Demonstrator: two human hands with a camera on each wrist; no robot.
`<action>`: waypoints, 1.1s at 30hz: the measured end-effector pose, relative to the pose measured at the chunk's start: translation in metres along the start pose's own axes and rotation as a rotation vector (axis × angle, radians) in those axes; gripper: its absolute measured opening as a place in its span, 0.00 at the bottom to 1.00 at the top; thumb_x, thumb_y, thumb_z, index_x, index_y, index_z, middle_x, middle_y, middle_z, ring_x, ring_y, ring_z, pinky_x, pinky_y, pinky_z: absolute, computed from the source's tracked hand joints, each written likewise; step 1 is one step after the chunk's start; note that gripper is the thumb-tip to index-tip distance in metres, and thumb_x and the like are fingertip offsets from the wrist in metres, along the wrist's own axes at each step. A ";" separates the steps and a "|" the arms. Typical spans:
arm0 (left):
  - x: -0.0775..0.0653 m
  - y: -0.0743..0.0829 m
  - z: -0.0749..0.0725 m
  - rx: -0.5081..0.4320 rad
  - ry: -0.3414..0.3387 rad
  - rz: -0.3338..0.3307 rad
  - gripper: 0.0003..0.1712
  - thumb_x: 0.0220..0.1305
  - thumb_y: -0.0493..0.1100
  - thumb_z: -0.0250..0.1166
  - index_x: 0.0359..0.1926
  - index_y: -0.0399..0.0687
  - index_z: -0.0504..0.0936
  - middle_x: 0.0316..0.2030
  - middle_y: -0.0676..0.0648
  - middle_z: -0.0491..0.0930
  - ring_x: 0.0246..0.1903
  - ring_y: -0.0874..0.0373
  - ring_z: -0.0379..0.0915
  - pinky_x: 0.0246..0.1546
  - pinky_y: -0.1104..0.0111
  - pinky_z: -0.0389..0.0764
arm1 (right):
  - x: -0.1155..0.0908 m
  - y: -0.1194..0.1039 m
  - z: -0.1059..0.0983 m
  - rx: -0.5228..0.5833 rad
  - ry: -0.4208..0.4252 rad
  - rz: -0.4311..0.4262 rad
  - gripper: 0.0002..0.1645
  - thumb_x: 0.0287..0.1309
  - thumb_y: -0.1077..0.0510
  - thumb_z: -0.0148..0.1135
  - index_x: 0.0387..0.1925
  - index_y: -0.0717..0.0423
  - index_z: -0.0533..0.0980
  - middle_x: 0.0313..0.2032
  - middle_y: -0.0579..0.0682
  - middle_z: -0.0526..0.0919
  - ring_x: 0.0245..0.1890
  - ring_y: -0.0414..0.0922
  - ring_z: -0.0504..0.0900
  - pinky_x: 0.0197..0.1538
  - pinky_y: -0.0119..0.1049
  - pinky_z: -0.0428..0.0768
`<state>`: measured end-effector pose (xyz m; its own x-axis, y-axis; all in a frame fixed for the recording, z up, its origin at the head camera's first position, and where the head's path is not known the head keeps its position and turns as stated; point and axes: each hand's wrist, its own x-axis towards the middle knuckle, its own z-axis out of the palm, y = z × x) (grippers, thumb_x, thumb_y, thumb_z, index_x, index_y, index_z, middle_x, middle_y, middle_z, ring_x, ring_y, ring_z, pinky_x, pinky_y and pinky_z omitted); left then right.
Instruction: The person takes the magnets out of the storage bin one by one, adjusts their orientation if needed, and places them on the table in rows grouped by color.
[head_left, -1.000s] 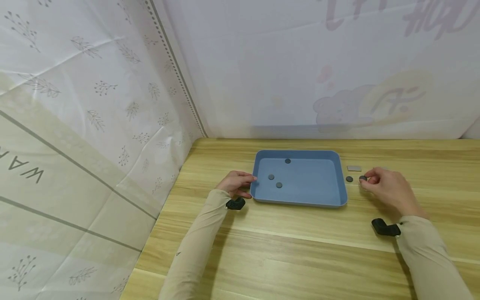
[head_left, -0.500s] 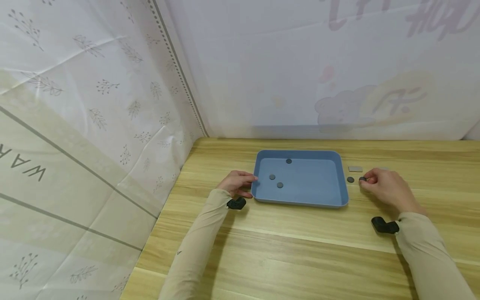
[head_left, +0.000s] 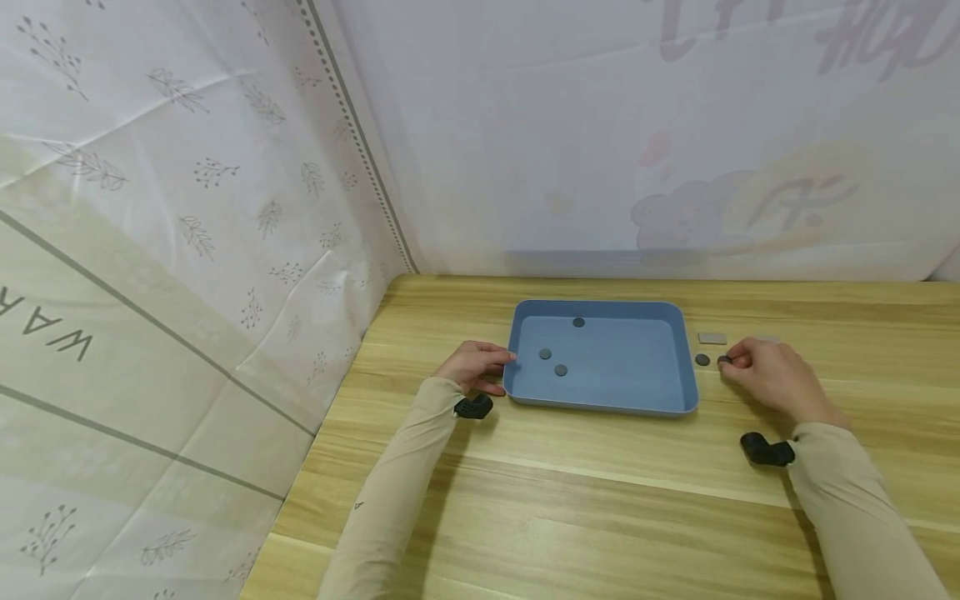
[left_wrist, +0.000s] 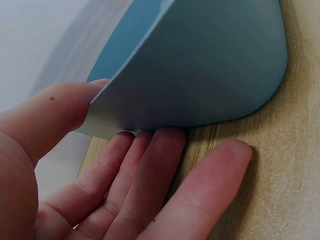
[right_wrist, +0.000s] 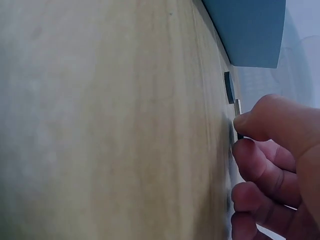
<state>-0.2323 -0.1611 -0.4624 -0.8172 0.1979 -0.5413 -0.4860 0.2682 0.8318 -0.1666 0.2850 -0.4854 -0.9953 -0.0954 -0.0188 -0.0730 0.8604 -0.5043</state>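
A shallow blue tray (head_left: pixel 615 367) holds several small dark grey discs, one of them a disc (head_left: pixel 561 370) near its front left. At its left side my left hand (head_left: pixel 474 367) grips the wall: in the left wrist view the thumb (left_wrist: pixel 65 102) laps over the rim and the fingers (left_wrist: pixel 157 160) lie low against the outside. To the right of the tray, my right hand (head_left: pixel 776 375) pinches a dark grey disc (head_left: pixel 724 359) between thumb and fingers, close to the table. Another disc (head_left: pixel 702 360) lies between this hand and the tray.
A flat grey rectangular piece (head_left: pixel 712 338) lies behind the loose disc. A second pale piece (head_left: pixel 769 339) shows partly behind my right hand. All stand on a wooden table (head_left: pixel 555 517), with printed cloth (head_left: pixel 480 150) hanging behind and at the left.
My right hand has moved slightly left and down with the disc, which now appears more tilted and nearer the table. My left hand stays on the tray. The head view has shifted slightly.
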 end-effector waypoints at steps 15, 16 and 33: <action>0.001 -0.002 -0.001 0.011 0.001 0.013 0.22 0.61 0.42 0.68 0.54 0.37 0.79 0.52 0.38 0.80 0.46 0.50 0.81 0.35 0.56 0.87 | 0.002 -0.001 0.000 0.003 -0.041 -0.001 0.22 0.63 0.50 0.58 0.47 0.65 0.78 0.38 0.58 0.86 0.39 0.56 0.82 0.39 0.52 0.78; 0.001 -0.002 -0.001 0.010 0.001 0.012 0.22 0.61 0.42 0.68 0.54 0.37 0.79 0.52 0.38 0.80 0.46 0.50 0.81 0.35 0.56 0.87 | 0.002 -0.001 0.000 0.003 -0.041 -0.003 0.22 0.63 0.50 0.58 0.47 0.65 0.78 0.38 0.58 0.85 0.39 0.56 0.82 0.39 0.52 0.78; 0.003 -0.003 -0.001 0.004 0.002 0.008 0.23 0.59 0.42 0.69 0.54 0.37 0.79 0.51 0.37 0.81 0.42 0.51 0.82 0.35 0.56 0.87 | 0.003 -0.003 -0.003 0.025 -0.077 0.016 0.24 0.63 0.50 0.58 0.48 0.68 0.77 0.40 0.61 0.84 0.41 0.57 0.81 0.40 0.51 0.79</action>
<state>-0.2338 -0.1627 -0.4661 -0.8215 0.1982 -0.5347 -0.4784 0.2708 0.8354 -0.1697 0.2831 -0.4816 -0.9883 -0.1211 -0.0926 -0.0549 0.8497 -0.5244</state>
